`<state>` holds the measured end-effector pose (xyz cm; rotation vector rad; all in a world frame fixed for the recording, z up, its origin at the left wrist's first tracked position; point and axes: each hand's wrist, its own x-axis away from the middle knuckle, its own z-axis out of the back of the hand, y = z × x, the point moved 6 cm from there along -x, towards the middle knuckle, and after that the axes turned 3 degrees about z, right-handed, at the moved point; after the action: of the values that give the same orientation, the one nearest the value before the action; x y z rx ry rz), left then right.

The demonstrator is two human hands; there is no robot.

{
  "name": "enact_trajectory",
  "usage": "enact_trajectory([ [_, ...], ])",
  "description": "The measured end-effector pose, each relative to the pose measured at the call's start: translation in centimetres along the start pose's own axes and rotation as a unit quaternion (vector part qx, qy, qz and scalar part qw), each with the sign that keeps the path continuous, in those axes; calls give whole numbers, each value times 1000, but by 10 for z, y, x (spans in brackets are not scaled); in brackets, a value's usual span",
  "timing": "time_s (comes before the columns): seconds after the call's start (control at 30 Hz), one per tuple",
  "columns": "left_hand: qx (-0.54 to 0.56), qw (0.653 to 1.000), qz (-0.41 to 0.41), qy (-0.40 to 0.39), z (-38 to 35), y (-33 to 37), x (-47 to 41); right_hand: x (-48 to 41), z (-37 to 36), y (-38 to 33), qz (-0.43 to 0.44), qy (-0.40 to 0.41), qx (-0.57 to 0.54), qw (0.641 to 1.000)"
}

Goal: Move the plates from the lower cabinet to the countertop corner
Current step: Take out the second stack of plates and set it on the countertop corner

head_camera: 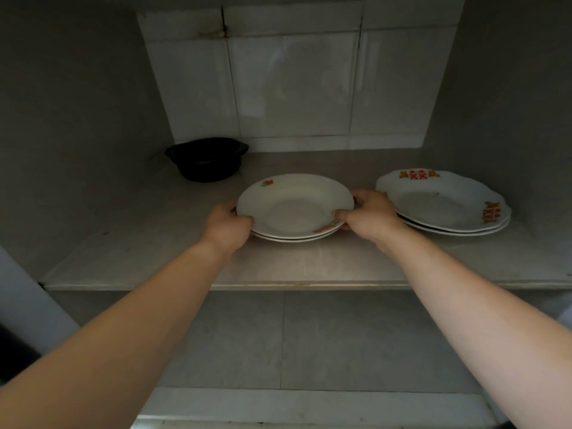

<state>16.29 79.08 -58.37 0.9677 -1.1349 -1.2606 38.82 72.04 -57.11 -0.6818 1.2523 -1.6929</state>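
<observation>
A small stack of white plates with orange flower prints (pixel 294 205) rests on the cabinet shelf (pixel 278 267), near its middle. My left hand (pixel 227 226) grips the stack's left rim, thumb on top. My right hand (pixel 370 218) grips its right rim the same way. To the right lies a second stack of white scalloped plates with red and orange marks (pixel 445 202), untouched and close beside my right hand.
A black pot (pixel 205 159) sits at the back left of the shelf. White tiles (pixel 294 82) line the back wall. Grey side walls close the cabinet in. Below the shelf edge is a lower tiled compartment (pixel 278 339).
</observation>
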Motion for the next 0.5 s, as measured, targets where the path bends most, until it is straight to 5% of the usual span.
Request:
enact_trajectory([
  [0.5,34,999,-10,14,23,-19,38,35,5,1,4,-19,7,1000],
])
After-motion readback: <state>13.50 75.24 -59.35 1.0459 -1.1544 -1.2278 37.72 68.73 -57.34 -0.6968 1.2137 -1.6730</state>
